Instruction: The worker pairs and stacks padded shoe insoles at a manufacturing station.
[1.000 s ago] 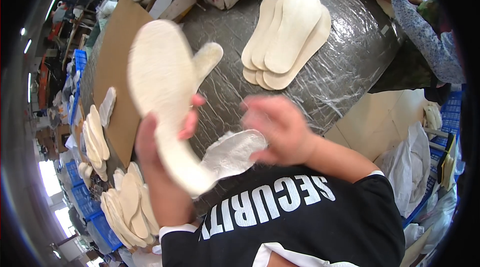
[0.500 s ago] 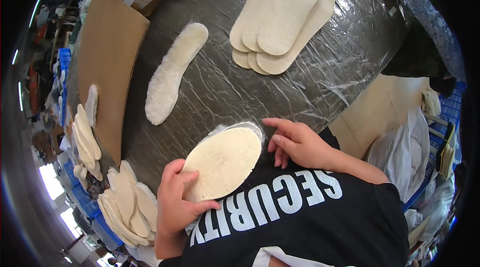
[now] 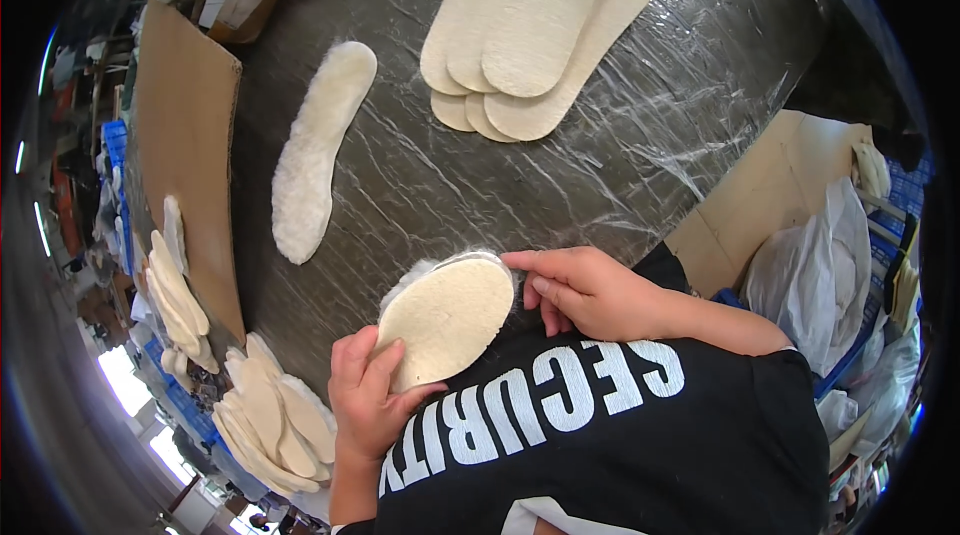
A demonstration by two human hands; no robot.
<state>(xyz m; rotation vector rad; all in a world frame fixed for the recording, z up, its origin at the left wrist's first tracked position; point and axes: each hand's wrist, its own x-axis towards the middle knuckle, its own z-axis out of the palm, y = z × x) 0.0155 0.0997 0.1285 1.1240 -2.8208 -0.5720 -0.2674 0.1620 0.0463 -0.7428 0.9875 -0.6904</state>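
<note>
My left hand (image 3: 365, 397) grips the near end of a cream insole (image 3: 450, 323), its thumb on the smooth face and its fingers behind. White fleece shows past the insole's far edge, and a second edge lies just under it, so it may be more than one layer. With its index finger stretched out, my right hand (image 3: 585, 293) touches the insole's right tip; the other fingers curl loosely and hold nothing. Further off on the table lies a single fluffy white insole (image 3: 322, 155). A group of overlapping cream insoles (image 3: 545, 25) rests at the far side.
Dark plastic film covers the table (image 3: 420, 185). A brown cardboard sheet (image 3: 190, 155) stands along its left edge, with piles of insoles (image 3: 270, 415) beyond. At the right are a clear plastic bag (image 3: 815, 255) and blue crates (image 3: 910, 195).
My right hand has moved slightly left, and its index finger now meets the insole's tip. The insole has tilted a little in my left hand. The whole view has shifted somewhat.
</note>
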